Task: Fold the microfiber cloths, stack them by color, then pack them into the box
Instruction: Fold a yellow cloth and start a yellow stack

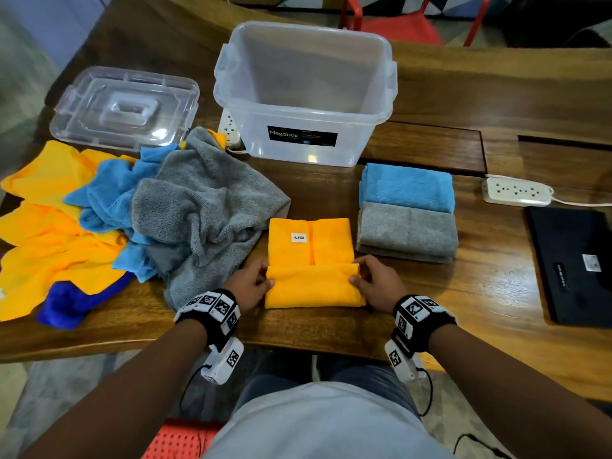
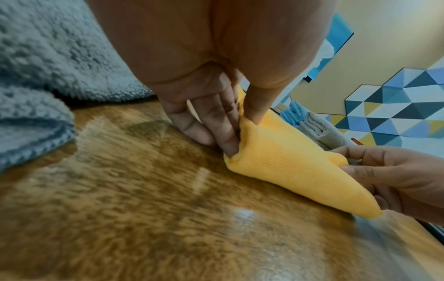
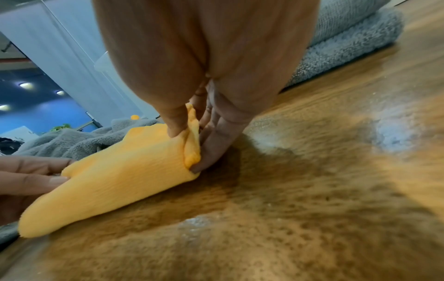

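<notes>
left hand (image 1: 252, 283): pinches left end of yellow cloth (image 1: 313, 260), thumb on top
right hand (image 1: 376, 282): pinches right end, fingers curled
yellow cloth: on desk (image 1: 490, 286), near edge folded over
box (image 1: 304, 94): open, behind cloth

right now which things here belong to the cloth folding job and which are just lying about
Job: orange cloth pinched by left hand and right hand; unfolded pile; blue stack; grey stack; box; lid.

Lying about: power strip; black device.
</notes>
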`<state>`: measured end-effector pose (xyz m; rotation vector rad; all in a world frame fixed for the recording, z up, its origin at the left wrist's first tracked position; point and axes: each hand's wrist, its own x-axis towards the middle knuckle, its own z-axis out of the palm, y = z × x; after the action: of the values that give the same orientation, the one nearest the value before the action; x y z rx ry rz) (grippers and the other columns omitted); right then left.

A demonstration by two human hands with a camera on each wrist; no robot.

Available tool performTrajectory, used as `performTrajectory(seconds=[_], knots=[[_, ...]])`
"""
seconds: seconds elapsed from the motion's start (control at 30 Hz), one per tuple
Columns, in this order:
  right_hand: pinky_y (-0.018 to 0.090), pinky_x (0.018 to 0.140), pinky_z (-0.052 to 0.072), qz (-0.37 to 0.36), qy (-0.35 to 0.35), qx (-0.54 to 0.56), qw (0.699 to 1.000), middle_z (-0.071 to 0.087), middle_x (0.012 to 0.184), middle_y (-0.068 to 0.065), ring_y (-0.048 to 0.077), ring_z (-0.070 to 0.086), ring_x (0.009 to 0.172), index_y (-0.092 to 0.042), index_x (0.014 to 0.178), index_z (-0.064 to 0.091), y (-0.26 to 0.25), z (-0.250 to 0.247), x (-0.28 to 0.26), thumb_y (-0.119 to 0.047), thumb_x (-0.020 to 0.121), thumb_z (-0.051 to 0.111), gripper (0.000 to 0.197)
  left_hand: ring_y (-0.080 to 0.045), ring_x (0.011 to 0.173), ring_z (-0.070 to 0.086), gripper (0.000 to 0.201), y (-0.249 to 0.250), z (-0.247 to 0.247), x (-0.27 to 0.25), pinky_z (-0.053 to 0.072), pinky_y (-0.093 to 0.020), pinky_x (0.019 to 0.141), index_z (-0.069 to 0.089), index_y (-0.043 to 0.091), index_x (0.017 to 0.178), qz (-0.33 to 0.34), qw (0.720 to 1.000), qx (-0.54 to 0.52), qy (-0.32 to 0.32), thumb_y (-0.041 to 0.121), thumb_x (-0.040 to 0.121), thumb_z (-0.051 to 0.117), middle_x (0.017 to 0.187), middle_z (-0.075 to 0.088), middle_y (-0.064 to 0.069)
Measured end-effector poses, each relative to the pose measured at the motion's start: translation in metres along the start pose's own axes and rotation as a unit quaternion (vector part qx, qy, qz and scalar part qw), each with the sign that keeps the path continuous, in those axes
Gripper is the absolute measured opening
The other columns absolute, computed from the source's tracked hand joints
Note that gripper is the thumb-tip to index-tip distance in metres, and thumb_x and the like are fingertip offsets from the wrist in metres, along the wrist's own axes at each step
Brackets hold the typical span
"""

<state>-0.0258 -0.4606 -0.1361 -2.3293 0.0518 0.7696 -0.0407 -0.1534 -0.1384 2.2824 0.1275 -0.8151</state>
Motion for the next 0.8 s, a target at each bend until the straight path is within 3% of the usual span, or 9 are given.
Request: performTrajectory(seconds=[0.17, 0.37, 0.47, 0.57, 0.63, 0.7, 0.8], knots=[[0.029, 0.081, 0.046, 0.001, 0.0, -0.005, 1.0, 0.061, 0.113, 0.002, 0.016, 0.055, 0.098, -0.019, 0.132, 0.05, -0.001, 0.004, -0.003, -0.027, 0.098, 0.061, 0.037, -0.025, 0.098, 0.061, 0.037, -0.002, 0.0, 0.002, 0.049, -0.034, 0.083, 0.041, 0.019, 0.131, -0.005, 1.0, 0.029, -0.01, 0.032, 0.098, 0.054, 0.112, 0.063, -0.006], [0.036, 0.08, 0.053, -0.015, 0.017, -0.025, 0.999, 0.06, 0.102, -0.001, 0.02, 0.061, 0.095, -0.024, 0.129, 0.044, -0.005, 0.002, 0.002, -0.03, 0.095, 0.065, 0.041, -0.01, 0.071, 0.056, 0.036, 0.0, -0.002, 0.002, 0.039, -0.024, 0.06, 0.038, 0.021, 0.124, 0.036, 0.998, 0.053, 0.009, 0.024, 0.095, 0.058, 0.088, 0.055, 0.003], [0.04, 0.082, 0.054, -0.037, 0.035, -0.069, 0.996, 0.056, 0.103, -0.003, 0.017, 0.057, 0.092, -0.023, 0.121, 0.045, -0.01, 0.004, 0.003, -0.031, 0.094, 0.065, 0.034, -0.011, 0.068, 0.056, 0.039, -0.001, -0.002, 0.004, 0.038, -0.025, 0.056, 0.034, 0.026, 0.121, 0.032, 0.998, 0.048, 0.025, 0.022, 0.093, 0.061, 0.086, 0.056, -0.001], [0.036, 0.078, 0.054, -0.096, 0.074, -0.138, 0.983, 0.05, 0.111, 0.001, 0.018, 0.055, 0.094, -0.019, 0.109, 0.056, -0.011, 0.011, 0.003, -0.028, 0.094, 0.064, 0.019, -0.017, 0.064, 0.056, 0.033, 0.004, -0.001, 0.006, 0.04, -0.029, 0.054, 0.034, 0.032, 0.113, 0.037, 0.996, 0.074, 0.026, 0.02, 0.094, 0.058, 0.076, 0.056, -0.004], [0.038, 0.077, 0.054, -0.155, 0.095, -0.185, 0.966, 0.052, 0.11, 0.006, 0.023, 0.054, 0.095, -0.014, 0.104, 0.065, -0.01, 0.016, 0.005, -0.021, 0.094, 0.064, 0.012, -0.023, 0.065, 0.058, 0.025, 0.009, 0.0, 0.007, 0.048, -0.035, 0.055, 0.039, 0.033, 0.107, 0.042, 0.995, 0.091, 0.026, 0.019, 0.094, 0.054, 0.074, 0.057, -0.005], [0.042, 0.075, 0.055, -0.197, 0.095, -0.218, 0.951, 0.056, 0.107, 0.011, 0.028, 0.057, 0.092, -0.009, 0.103, 0.069, -0.009, 0.02, 0.01, -0.012, 0.094, 0.063, 0.012, -0.025, 0.067, 0.06, 0.02, 0.011, 0.002, 0.007, 0.053, -0.04, 0.061, 0.042, 0.031, 0.104, 0.035, 0.994, 0.098, 0.036, 0.017, 0.094, 0.053, 0.076, 0.059, -0.006], [0.043, 0.074, 0.056, -0.219, 0.099, -0.249, 0.938, 0.059, 0.107, 0.012, 0.03, 0.059, 0.09, -0.007, 0.104, 0.071, -0.008, 0.022, 0.013, -0.005, 0.091, 0.064, 0.015, -0.022, 0.067, 0.06, 0.019, 0.01, 0.005, 0.006, 0.053, -0.039, 0.062, 0.043, 0.027, 0.108, 0.017, 0.994, 0.1, 0.046, 0.017, 0.094, 0.052, 0.078, 0.059, -0.003]])
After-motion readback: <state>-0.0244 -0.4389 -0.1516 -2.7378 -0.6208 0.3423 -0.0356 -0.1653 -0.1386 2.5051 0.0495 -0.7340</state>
